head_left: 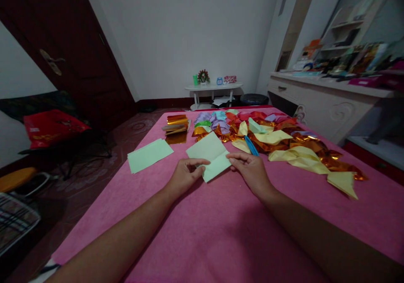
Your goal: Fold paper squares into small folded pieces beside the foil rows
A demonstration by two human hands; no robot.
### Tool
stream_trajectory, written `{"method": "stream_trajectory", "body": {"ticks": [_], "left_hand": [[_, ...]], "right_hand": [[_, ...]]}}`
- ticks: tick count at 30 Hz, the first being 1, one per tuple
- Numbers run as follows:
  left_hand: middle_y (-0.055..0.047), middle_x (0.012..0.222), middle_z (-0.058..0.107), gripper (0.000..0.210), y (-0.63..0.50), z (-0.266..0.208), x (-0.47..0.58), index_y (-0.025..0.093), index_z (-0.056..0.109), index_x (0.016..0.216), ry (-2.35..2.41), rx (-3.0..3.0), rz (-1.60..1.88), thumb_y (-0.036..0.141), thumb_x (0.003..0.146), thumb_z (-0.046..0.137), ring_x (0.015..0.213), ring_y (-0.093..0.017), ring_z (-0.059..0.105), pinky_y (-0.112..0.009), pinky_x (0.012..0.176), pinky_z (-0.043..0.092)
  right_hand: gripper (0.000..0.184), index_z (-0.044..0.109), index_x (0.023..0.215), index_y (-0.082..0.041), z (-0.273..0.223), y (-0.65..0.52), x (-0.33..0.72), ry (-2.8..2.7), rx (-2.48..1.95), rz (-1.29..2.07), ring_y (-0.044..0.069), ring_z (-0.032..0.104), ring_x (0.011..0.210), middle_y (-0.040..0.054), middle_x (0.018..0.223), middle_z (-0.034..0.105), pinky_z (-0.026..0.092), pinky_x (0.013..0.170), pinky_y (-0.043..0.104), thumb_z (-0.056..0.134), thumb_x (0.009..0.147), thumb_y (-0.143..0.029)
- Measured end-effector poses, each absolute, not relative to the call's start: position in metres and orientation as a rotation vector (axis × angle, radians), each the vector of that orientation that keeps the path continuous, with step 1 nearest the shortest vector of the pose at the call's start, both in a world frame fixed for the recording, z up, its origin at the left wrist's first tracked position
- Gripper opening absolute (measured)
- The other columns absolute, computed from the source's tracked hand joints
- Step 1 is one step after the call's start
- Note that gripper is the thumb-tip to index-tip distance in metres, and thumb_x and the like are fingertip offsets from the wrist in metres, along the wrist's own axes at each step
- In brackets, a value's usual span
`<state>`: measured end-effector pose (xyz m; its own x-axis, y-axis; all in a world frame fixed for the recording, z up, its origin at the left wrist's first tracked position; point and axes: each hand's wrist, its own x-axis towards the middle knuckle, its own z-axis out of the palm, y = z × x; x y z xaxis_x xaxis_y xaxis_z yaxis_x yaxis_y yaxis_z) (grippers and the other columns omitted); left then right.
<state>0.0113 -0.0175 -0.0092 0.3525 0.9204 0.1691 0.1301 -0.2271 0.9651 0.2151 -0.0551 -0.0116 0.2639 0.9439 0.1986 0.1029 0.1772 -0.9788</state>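
Between my two hands is a pale green sheet of paper point(206, 147) with a crease across it, its near part angled against the far part. My left hand point(187, 174) pinches its left edge between thumb and fingers. At the right edge, my right hand point(248, 169) pinches the same sheet near the crease. To the left lies a small stack of pale green paper point(150, 156). Just beyond my right hand rests a blue-handled tool point(251, 145), partly hidden among folded papers.
A pink cloth point(202, 241) covers the table. Orange and gold foil sheets point(176, 128) are stacked at the far left. Folded yellow paper pieces point(298, 158) and shiny orange foil point(341, 165) spread along the right, with purple and red ones point(252, 116) behind.
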Motion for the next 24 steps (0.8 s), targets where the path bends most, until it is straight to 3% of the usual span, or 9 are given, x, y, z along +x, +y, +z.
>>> {"method": "stream_trajectory", "body": {"ticks": [5, 9, 14, 21, 24], "left_hand": [[0.0, 0.058, 0.059, 0.021, -0.012, -0.014, 0.01, 0.012, 0.073, 0.083, 1.015, 1.578, 1.108, 0.022, 0.069, 0.061, 0.049, -0.008, 0.044, -0.019, 0.047, 0.031], [-0.002, 0.069, 0.062, 0.019, -0.01, -0.019, 0.008, 0.013, 0.072, 0.085, 0.98, 1.632, 1.105, 0.024, 0.072, 0.063, 0.057, -0.01, 0.048, -0.02, 0.052, 0.035], [-0.002, 0.073, 0.062, 0.026, -0.01, -0.022, 0.008, 0.015, 0.071, 0.089, 0.937, 1.721, 1.079, 0.022, 0.064, 0.074, 0.062, -0.012, 0.05, -0.021, 0.056, 0.037], [0.0, 0.068, 0.06, 0.022, -0.011, -0.02, 0.008, 0.015, 0.071, 0.086, 0.966, 1.698, 1.057, 0.024, 0.065, 0.073, 0.059, -0.011, 0.048, -0.021, 0.054, 0.035], [0.0, 0.067, 0.06, 0.021, -0.012, -0.019, 0.008, 0.015, 0.071, 0.084, 0.961, 1.687, 1.044, 0.024, 0.065, 0.073, 0.058, -0.011, 0.048, -0.021, 0.053, 0.035]], "right_hand": [[0.029, 0.067, 0.095, -0.014, -0.007, -0.059, 0.211, -1.219, -1.168, 0.967, 0.013, 0.061, 0.056, 0.0004, 0.061, 0.065, 0.049, 0.055, 0.025, 0.067, 0.07, -0.029], [0.044, 0.059, 0.109, -0.016, -0.005, -0.061, 0.207, -1.233, -1.12, 1.068, 0.011, 0.06, 0.056, -0.0014, 0.069, 0.065, 0.049, 0.054, 0.024, 0.069, 0.067, -0.025], [0.038, 0.058, 0.101, -0.017, -0.007, -0.061, 0.207, -1.243, -1.134, 1.094, 0.011, 0.059, 0.057, -0.0005, 0.073, 0.065, 0.05, 0.056, 0.026, 0.069, 0.067, -0.027], [0.035, 0.056, 0.105, -0.019, -0.008, -0.058, 0.213, -1.218, -1.086, 0.976, 0.014, 0.062, 0.066, 0.0035, 0.085, 0.066, 0.047, 0.054, 0.024, 0.064, 0.076, -0.038], [0.026, 0.061, 0.092, -0.017, -0.009, -0.056, 0.216, -1.204, -1.116, 0.941, 0.014, 0.058, 0.06, 0.0018, 0.072, 0.064, 0.043, 0.052, 0.023, 0.061, 0.079, -0.04]]}}
